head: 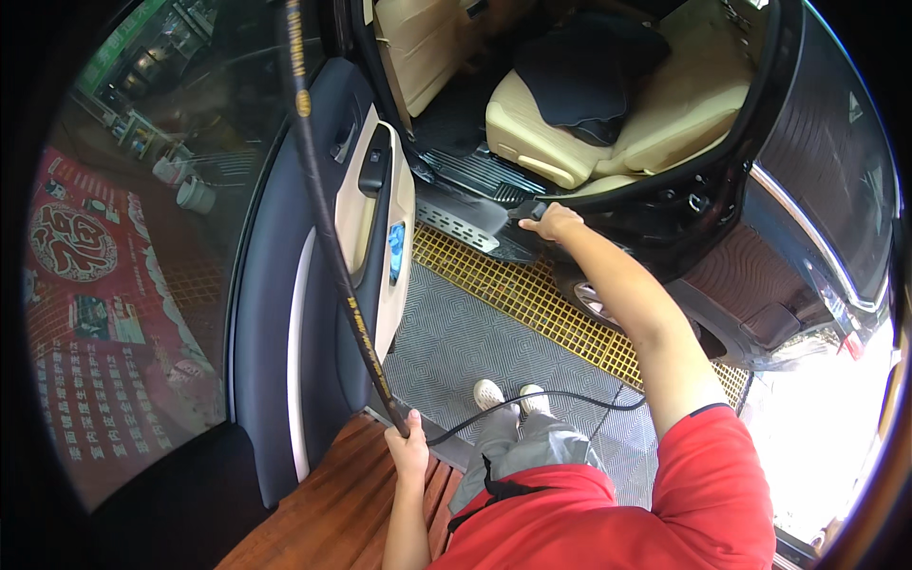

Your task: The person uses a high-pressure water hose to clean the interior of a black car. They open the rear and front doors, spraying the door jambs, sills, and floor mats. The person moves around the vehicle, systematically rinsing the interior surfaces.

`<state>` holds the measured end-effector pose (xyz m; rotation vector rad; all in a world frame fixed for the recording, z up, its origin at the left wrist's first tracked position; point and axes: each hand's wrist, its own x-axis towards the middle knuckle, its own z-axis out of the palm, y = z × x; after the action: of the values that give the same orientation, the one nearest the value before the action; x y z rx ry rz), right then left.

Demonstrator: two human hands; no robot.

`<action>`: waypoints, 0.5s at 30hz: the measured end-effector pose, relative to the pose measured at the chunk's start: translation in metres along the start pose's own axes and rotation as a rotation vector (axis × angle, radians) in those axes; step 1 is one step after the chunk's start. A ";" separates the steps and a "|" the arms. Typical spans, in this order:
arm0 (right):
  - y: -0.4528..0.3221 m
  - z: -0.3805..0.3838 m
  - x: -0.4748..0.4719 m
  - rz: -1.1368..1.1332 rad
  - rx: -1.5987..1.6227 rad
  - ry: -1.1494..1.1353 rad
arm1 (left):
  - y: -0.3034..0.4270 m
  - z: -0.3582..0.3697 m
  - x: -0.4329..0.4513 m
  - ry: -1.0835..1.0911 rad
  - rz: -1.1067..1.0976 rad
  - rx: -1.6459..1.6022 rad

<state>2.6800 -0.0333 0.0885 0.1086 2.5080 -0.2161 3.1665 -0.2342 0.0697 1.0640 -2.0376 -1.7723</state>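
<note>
My left hand (407,447) is closed around a black rubber hose (333,249) with yellow lettering. The hose runs up past the open car door, and a thinner black length (541,393) curves off to the right below the fist. With my right arm stretched forward, my right hand (557,222) grips a small dark tool (529,209) at the doorway's lower edge; its exact kind is hidden. A pale grey blur lies just left of this tool, over the slotted metal side step (456,226). Behind it is the ribbed door sill (474,171).
The door panel (360,214), with blue material (396,251) in its pocket, stands at left. Inside are a beige seat (534,135) and a dark cloth (577,78). Yellow floor grating (491,274) borders grey matting (442,320). A wooden slatted surface (342,484) lies lower left.
</note>
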 end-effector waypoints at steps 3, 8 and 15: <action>0.035 -0.009 -0.018 0.040 -0.040 -0.033 | -0.011 0.005 -0.009 0.002 -0.053 -0.064; 0.079 -0.035 -0.050 -0.005 -0.119 -0.053 | -0.026 0.013 -0.016 0.015 -0.060 -0.133; 0.109 -0.092 -0.115 -0.064 -0.291 -0.171 | -0.029 0.005 -0.012 -0.053 0.014 -0.141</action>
<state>2.7343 0.0874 0.2157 -0.1040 2.3448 0.1110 3.1825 -0.2231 0.0445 0.9690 -1.9111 -1.9247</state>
